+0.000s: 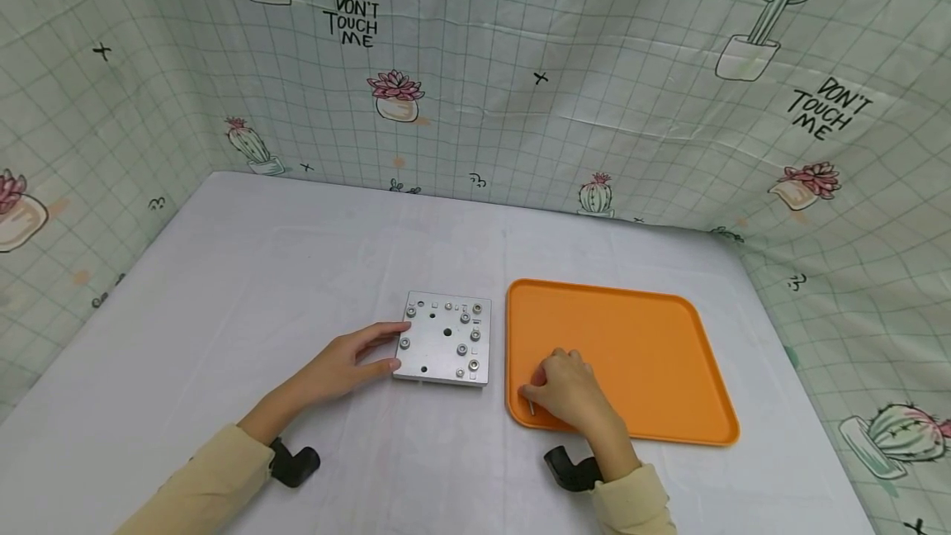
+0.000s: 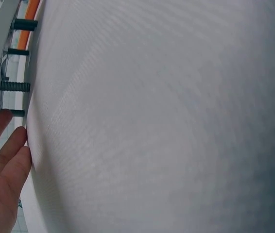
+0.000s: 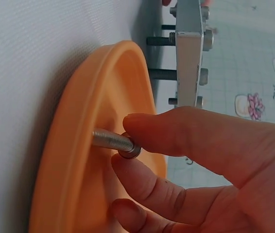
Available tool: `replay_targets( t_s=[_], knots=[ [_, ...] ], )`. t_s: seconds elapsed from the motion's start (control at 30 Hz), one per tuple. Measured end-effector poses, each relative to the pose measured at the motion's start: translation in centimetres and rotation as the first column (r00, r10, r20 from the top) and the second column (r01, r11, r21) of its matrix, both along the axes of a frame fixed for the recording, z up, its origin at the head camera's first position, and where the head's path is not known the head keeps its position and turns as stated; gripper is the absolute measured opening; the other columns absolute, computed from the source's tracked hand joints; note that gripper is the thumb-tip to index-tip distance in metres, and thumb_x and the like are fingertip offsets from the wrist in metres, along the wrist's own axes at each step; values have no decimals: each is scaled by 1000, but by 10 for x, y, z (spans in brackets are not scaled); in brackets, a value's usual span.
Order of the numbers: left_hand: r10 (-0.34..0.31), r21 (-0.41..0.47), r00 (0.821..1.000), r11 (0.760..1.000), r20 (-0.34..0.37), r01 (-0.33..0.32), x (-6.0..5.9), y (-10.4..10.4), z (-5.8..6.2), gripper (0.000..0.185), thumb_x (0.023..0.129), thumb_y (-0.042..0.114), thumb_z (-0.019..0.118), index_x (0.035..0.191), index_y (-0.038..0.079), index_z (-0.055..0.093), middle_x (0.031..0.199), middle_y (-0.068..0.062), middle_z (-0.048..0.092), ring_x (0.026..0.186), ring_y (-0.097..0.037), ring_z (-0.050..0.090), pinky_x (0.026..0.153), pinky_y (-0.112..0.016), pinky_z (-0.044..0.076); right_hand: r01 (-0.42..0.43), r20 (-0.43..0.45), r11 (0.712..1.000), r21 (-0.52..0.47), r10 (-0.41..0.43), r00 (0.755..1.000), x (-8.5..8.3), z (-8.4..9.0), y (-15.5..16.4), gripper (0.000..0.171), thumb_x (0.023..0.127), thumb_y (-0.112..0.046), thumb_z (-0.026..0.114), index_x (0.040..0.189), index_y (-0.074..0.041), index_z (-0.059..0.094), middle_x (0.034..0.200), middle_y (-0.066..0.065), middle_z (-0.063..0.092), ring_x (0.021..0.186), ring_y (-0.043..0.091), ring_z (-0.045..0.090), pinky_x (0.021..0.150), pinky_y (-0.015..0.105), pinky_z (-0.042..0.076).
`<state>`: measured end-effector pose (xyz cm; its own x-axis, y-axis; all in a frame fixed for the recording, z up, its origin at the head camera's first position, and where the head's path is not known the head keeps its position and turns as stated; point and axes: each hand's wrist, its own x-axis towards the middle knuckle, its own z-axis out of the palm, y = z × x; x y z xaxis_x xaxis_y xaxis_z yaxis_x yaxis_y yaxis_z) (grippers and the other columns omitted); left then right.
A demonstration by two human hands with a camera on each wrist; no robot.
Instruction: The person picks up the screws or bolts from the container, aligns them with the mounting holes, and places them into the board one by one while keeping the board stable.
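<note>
A silver metal plate with several screw heads and a few dark holes lies left of an orange tray. Dark screw shanks stick out of its underside in the left wrist view. My left hand touches the plate's left edge with outstretched thumb and forefinger, and other fingertips reach in by the shanks. Over the tray's near left corner, my right hand pinches a silver screw by its head between thumb and forefinger. The screw's shank points down at the tray.
White cloth covers the table. A curtain printed with cacti and grid lines hangs behind and at the sides. Black wrist mounts sit below both hands, the right one close to the tray's near rim.
</note>
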<state>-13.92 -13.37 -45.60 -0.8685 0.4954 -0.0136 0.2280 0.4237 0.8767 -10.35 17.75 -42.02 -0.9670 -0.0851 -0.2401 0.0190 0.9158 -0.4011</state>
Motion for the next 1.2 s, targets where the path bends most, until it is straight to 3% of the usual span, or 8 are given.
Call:
replay_targets(
  t_s=[0.33,0.63,0.93,1.2],
  knots=[
    [1,-2,1000,1000,-14,-1,-1,-1,-1,51,87,30,65,134,18,49,141,-3,47,131,-24,44,111,-37,34,25,-17,999,-29,-25,1000,-2,9,2,22,75,-22,73,62,-11,60,80,3,51,78,20,40,64,27,34],
    [2,2,1000,1000,-4,-2,0,0,1,51,87,28,65,134,17,49,141,-4,47,131,-25,43,111,-38,34,1,-68,1000,-30,-3,998,-2,16,2,19,75,-21,73,64,-12,61,83,3,52,82,21,41,69,30,34],
    [-4,4,1000,1000,-11,4,1,0,1,51,88,29,65,135,17,49,142,-3,46,131,-25,43,111,-38,34,-9,-153,998,-67,-2,988,-5,25,0,12,78,-19,69,72,-13,62,90,3,54,87,21,41,71,30,34],
    [-7,-4,1000,1000,-22,7,0,-1,0,50,88,29,64,135,17,49,141,-3,47,131,-25,44,111,-39,34,-63,-257,995,-73,43,965,-13,37,-12,9,79,-20,70,78,-12,65,90,4,55,90,21,43,74,30,37]
  ],
)
